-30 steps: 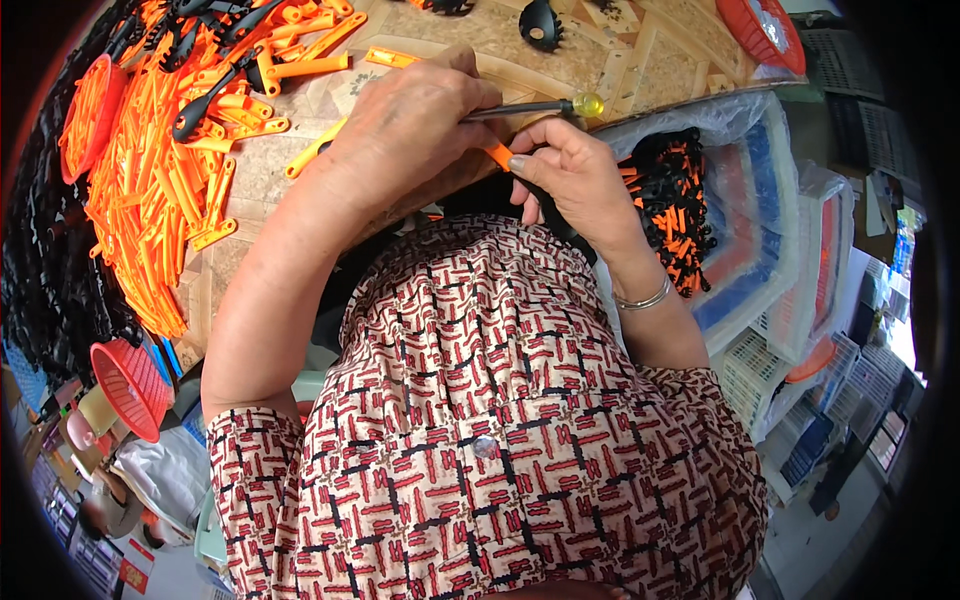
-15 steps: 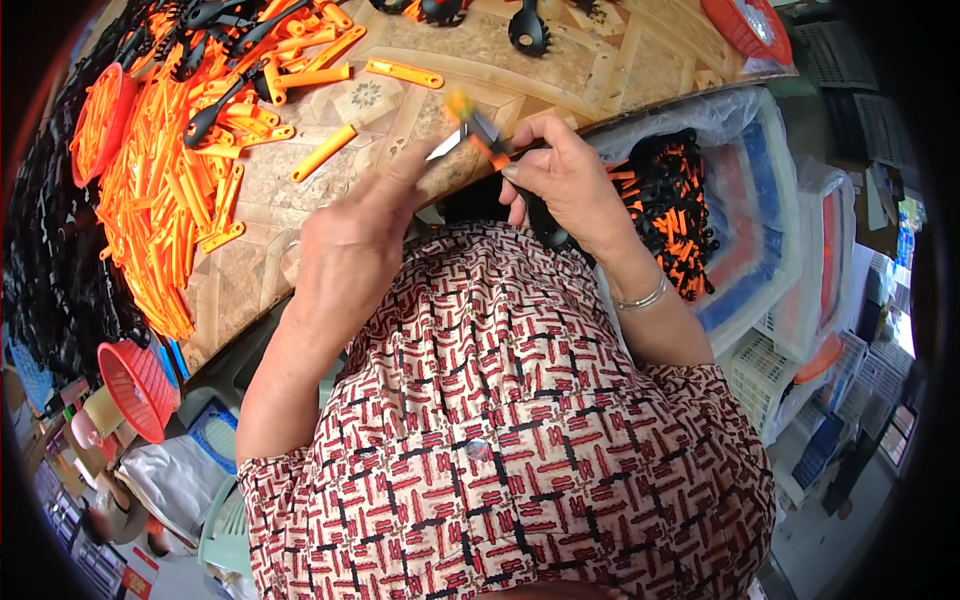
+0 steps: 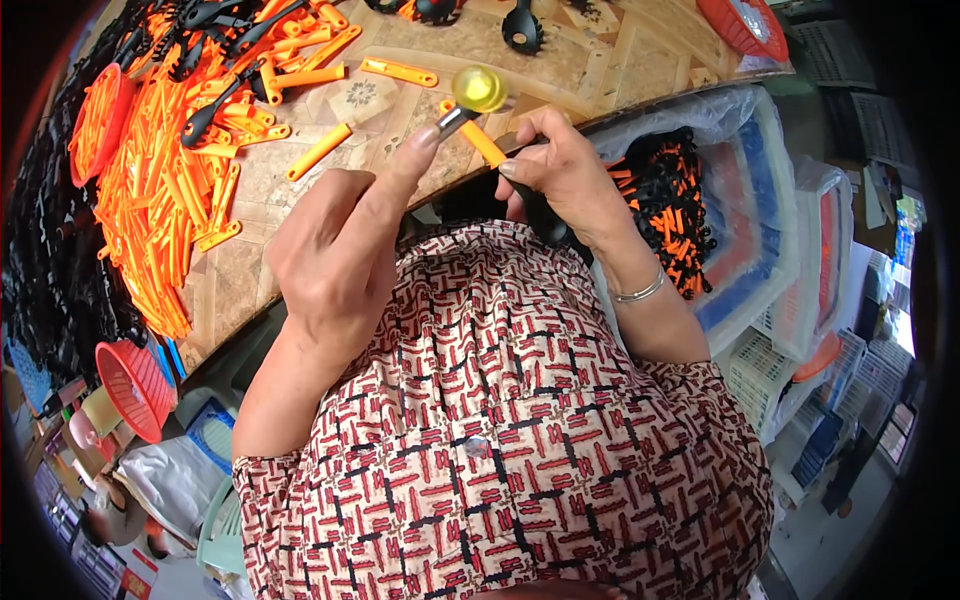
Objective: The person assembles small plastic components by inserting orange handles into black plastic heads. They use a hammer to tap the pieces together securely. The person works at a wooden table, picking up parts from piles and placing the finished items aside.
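My left hand [image 3: 340, 250] is closed round a small hammer, its forefinger stretched along the metal part. The hammer's translucent yellow head [image 3: 480, 90] is a little blurred and stands beyond the fingertip, apart from the orange handle. My right hand [image 3: 560, 175] pinches a black kitchen utensil [image 3: 545, 218] where it meets an orange handle [image 3: 485, 145]. The handle points up and left, over the table edge. The utensil's black end drops below the right hand towards my lap, and its shape is mostly hidden.
Left on the patterned table [image 3: 400, 120] lies a big heap of orange handles [image 3: 165, 215], with black utensils among it. A black slotted spoon [image 3: 522, 28] lies at the far side. To the right, a plastic-lined bin [image 3: 745, 220] holds black-and-orange utensils [image 3: 680, 220]. Red baskets [image 3: 138, 390] stand around.
The hammer head has lifted off the end of the orange handle and tilted up. My left hand has turned, its forefinger now pointing upward. The right hand keeps its grip almost in place.
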{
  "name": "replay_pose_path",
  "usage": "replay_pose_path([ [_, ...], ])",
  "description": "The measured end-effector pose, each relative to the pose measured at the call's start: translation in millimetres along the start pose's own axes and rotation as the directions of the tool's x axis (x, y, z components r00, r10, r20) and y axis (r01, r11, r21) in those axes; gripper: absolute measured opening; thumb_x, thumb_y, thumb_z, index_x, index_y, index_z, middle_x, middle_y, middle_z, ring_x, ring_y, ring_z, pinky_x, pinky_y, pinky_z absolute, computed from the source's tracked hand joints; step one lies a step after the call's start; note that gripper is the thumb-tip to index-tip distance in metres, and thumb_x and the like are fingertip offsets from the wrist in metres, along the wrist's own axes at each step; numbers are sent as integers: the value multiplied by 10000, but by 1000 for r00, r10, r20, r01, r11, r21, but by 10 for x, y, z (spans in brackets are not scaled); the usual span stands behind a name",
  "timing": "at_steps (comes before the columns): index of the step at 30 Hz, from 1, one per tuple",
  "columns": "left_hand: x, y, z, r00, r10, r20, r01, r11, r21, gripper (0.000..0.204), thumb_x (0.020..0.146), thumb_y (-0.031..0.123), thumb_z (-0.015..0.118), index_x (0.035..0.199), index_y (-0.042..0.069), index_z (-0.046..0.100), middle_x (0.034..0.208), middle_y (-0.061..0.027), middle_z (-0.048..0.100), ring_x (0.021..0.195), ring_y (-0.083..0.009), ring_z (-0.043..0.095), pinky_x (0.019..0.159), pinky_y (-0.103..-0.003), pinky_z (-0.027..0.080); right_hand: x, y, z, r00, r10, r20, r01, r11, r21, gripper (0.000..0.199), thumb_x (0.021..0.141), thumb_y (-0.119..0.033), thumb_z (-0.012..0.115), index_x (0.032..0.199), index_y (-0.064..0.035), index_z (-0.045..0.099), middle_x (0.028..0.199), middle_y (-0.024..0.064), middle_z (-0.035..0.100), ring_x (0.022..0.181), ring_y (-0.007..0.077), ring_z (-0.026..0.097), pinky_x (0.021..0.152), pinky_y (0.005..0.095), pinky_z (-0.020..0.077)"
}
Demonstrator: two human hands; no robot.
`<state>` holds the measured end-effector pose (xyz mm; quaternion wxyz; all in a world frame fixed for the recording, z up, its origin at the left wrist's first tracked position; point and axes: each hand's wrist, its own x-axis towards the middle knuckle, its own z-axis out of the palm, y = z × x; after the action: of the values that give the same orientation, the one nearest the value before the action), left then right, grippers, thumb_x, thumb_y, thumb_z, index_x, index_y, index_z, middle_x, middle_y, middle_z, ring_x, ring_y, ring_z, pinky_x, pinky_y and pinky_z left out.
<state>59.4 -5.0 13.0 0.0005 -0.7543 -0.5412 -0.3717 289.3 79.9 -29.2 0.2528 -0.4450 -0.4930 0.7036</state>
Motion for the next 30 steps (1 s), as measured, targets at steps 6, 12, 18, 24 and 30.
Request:
replay_pose_path([
  [6, 45, -17, -84, 881, -236, 409, 196, 971, 138, 547, 891, -20, 642, 1370, 244, 655, 755, -96, 613, 669, -248, 650, 628, -371, 541, -29, 3, -126, 1000, -7, 29, 7, 1000, 7, 200, 961, -21, 613, 1063, -8, 442, 746, 144, 693, 548, 203, 674, 470, 290, 508],
  [12, -82, -458, -292, 709, -682, 178, 697, 642, -318, 484, 964, 9, 648, 1433, 115, 589, 834, 20, 617, 723, -57, 527, 661, -241, 451, -543, -384, -1645, 999, -41, -33, 12, 795, -607, 177, 958, -160, 682, 1053, -13, 657, 851, 72, 740, 766, 112, 674, 713, 253, 518],
  [18, 63, -658, -184, 660, -731, 175, 741, 593, -314, 324, 946, 209, 729, 1230, 58, 689, 731, 60, 501, 668, -56, 436, 598, -234, 379, 85, -747, -1148, 854, -498, -149, 88, 421, -903, 316, 954, -360, 656, 952, -48, 707, 784, 167, 664, 712, 290, 656, 672, 361, 485],
  [24, 544, -681, 32, 898, -415, 147, 432, 895, -110, 228, 903, 182, 735, 1069, 27, 718, 846, -49, 634, 726, -154, 572, 694, -292, 464, 1112, -800, -447, 808, -571, -144, -129, 67, -989, 453, 929, -499, 633, 934, -58, 736, 853, 190, 712, 844, 380, 706, 712, 474, 529],
  [30, 661, -590, 445, 963, -149, 225, 125, 985, 116, 207, 877, 223, 728, 1034, 88, 726, 1043, -54, 628, 912, -304, 655, 779, -424, 525, 1025, -730, -604, 842, -529, -108, -37, 144, -989, 392, 856, -437, 694, 793, -52, 653, 783, 190, 680, 779, 392, 664, 714, 481, 501],
])
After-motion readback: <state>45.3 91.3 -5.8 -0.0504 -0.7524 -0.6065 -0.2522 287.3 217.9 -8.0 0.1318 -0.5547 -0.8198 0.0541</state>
